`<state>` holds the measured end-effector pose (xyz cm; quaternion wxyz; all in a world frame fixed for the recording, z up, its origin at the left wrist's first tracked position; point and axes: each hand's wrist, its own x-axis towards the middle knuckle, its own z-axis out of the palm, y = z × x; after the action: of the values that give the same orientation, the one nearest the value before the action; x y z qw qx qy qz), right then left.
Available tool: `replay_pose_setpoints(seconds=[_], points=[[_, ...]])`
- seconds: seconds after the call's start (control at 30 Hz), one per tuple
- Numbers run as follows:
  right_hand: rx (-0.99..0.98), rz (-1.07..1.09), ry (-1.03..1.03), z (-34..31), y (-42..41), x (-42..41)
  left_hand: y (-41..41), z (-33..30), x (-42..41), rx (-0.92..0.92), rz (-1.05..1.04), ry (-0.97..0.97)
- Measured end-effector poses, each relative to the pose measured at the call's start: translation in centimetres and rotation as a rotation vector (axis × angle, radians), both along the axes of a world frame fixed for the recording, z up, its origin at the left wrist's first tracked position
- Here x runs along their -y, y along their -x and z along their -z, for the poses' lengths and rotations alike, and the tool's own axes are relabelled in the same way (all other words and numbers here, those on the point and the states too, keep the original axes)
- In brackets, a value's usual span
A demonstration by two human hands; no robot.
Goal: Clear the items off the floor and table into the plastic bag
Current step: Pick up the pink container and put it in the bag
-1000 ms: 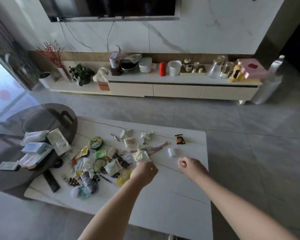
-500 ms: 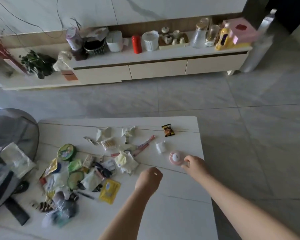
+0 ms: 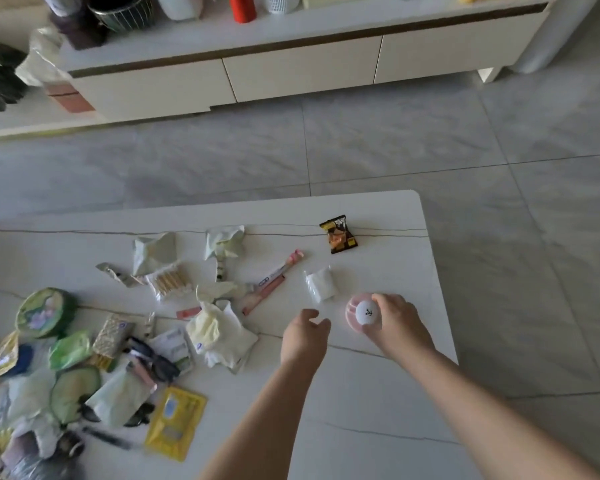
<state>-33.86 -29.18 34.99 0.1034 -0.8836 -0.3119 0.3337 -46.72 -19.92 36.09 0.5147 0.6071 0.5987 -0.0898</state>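
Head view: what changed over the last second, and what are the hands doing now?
The right hand set a pink-and-white round toy on the table and keeps its grip on it. The left hand let go of a crumpled wrapper and now hovers loosely curled. The litter pile stayed put.

Head camera looks steeply down over the table (image 3: 378,393), close.

Grey tiled floor (image 3: 395,140), cream sideboard (image 3: 291,67)
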Motion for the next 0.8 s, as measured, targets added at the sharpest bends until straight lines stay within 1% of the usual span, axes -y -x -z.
replay_pose_setpoints(seconds=[0.17, 0.23, 0.33, 0.4, 0.5, 0.67, 0.73, 0.8], points=[[0.081, -0.043, -0.006, 4.0, -0.5, -1.7, -2.5, 4.6, -1.7, -0.048, 0.002, -0.057], [0.088, -0.056, -0.003, 5.4, -0.5, -2.0, -3.3, 5.9, -1.9, -0.06, -0.038, -0.081], [0.06, -0.012, -0.001, 6.7, -0.2, -2.1, -4.4, 7.1, -2.2, -0.065, -0.136, -0.13], [0.063, 0.022, -0.013, 7.1, 0.0, -2.1, -5.0, 7.8, -2.4, -0.089, -0.166, -0.163], [0.041, 0.083, -0.017, 7.2, -0.2, -2.2, -5.9, 8.6, -3.1, -0.135, -0.152, -0.198], [0.017, 0.097, 0.004, 7.1, -0.8, -2.5, -7.1, 9.6, -4.5, -0.213, -0.118, -0.218], [0.029, 0.084, 0.028, 6.9, -0.8, -2.6, -7.5, 9.5, -4.9, -0.171, -0.149, -0.184], [0.048, 0.071, 0.051, 6.7, -0.6, -2.8, -8.0, 9.1, -5.3, -0.066, -0.168, -0.176]])
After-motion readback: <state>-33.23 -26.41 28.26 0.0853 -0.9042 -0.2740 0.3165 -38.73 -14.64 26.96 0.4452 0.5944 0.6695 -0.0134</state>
